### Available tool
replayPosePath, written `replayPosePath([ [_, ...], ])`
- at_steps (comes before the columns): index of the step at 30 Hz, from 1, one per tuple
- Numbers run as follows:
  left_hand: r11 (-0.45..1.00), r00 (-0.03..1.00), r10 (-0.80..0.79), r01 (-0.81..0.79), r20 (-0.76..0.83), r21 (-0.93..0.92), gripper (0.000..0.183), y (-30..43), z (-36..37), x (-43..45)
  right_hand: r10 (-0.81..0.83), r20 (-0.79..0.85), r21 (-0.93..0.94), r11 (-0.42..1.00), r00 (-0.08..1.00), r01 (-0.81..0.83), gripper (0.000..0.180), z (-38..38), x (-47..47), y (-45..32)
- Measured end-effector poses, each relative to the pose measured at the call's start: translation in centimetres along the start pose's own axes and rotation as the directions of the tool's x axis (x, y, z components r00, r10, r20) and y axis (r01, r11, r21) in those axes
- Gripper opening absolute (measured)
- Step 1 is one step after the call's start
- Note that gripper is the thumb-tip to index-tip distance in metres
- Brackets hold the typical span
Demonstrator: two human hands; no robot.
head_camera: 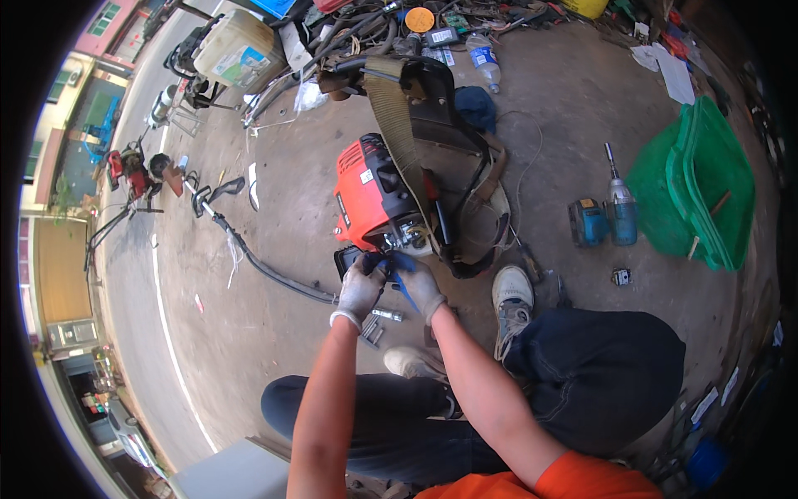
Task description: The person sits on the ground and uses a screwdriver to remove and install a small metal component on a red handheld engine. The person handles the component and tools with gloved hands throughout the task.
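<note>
A small red-and-black petrol engine [369,193] lies on the ground before me, joined to a black backpack frame [458,134]. An olive webbing strap [394,118] crosses over it. Bare metal parts, likely the carburetor [405,236], show at the engine's near end. Just below these, my left hand [361,285] and my right hand [419,280] meet, both in whitish gloves with dark blue fingers. Their fingers are bent together; whatever is between them is too small and dark to make out. A black plastic piece [345,261] shows beside my left hand.
Metal sockets or pins [372,329] lie below my hands. At right are a cordless driver [620,209], a loose battery [586,222], a small metal part [621,277], a screwdriver [530,262] and a green plastic bin [673,187]. A flexible shaft [268,273] runs left.
</note>
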State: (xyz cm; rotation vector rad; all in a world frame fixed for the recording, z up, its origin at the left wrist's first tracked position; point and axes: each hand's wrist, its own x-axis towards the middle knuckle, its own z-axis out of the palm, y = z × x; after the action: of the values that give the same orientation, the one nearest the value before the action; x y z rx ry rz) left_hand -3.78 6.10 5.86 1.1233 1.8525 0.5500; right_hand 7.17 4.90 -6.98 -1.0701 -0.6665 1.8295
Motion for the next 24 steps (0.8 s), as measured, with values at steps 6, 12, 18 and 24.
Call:
replayPosePath([
  [6, 0.948, 0.969, -0.062, 0.132, -0.239, 0.29, 0.029, 2.3, 2.4, -0.7, 0.083, 0.053, -0.005, 0.997, 0.995, -0.083, 0.03, -0.2, -0.2, -0.5],
  [12, 0.892, 0.925, 0.181, -0.011, -0.333, 0.452, 0.029, 0.3, 2.6, -0.3, 0.009, 0.006, -0.269, 0.963, 1.0, -0.007, 0.027, 0.3, 0.9, 0.3],
  [18, 0.868, 0.891, 0.334, -0.164, -0.308, 0.469, 0.026, 1.2, 1.8, -1.8, 0.411, 0.297, 0.904, 0.17, 0.862, -0.392, 0.029, 1.6, 2.3, 1.2],
  [24, 0.998, 0.998, 0.028, -0.025, 0.049, -0.05, 0.023, 3.9, -1.8, -4.1, -0.029, -0.064, -0.283, 0.959, 0.998, 0.01, 0.022, 1.6, -1.4, -2.0],
])
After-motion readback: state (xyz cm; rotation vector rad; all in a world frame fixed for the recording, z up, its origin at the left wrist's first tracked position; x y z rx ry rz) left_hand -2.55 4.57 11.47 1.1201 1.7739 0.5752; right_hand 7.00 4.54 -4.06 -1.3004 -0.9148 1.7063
